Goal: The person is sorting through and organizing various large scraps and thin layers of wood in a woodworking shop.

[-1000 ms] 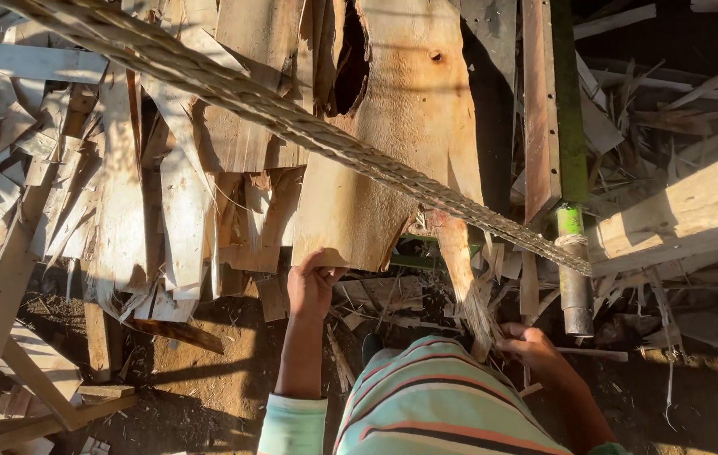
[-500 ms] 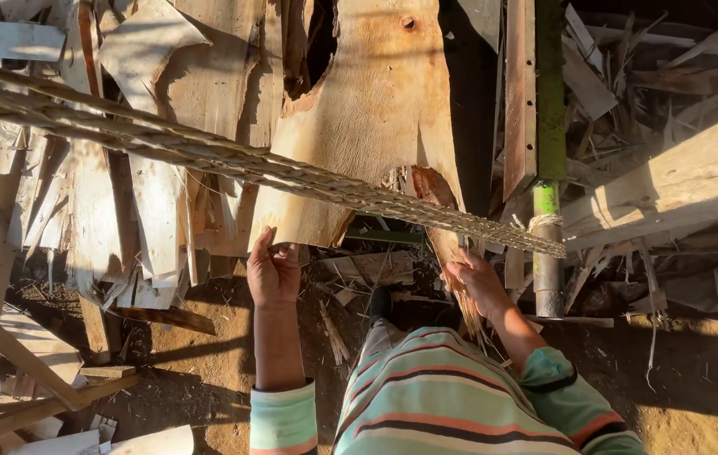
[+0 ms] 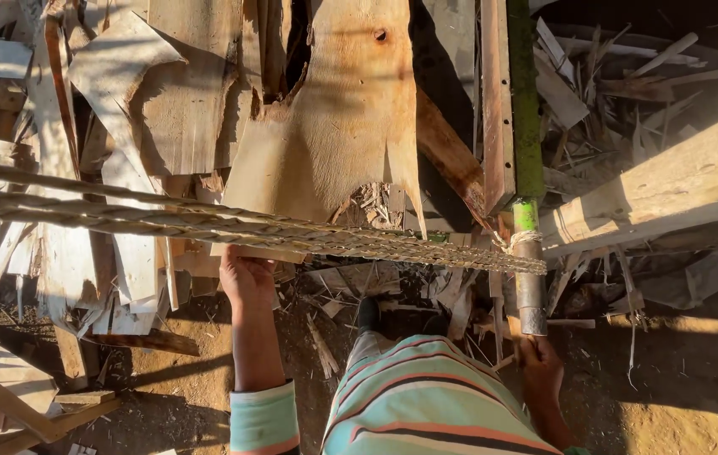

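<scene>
head view: left hand (image 3: 245, 278) curls its fingers under the bottom edge of the thin, ragged pale wood veneer sheet (image 3: 338, 135) at twelve o'clock, forearm straight up. it looks light, floppy and brittle, best held by that edge. right hand (image 3: 540, 366) wraps the grey metal pipe (image 3: 531, 291) at three o'clock.

A thick pale beam (image 3: 679, 181) slants across the right side, catching the sun. Behind it lies a tangle of splinters and thin offcuts (image 3: 611, 76) in shadow. On the left, torn strips of thin wood (image 3: 114, 93) lean against one another in a heap. Pale planks (image 3: 5, 383) lie crossed at the lower left corner. The dirt ground (image 3: 670, 396) along the bottom is brown, strewn with chips and lit in patches.
</scene>
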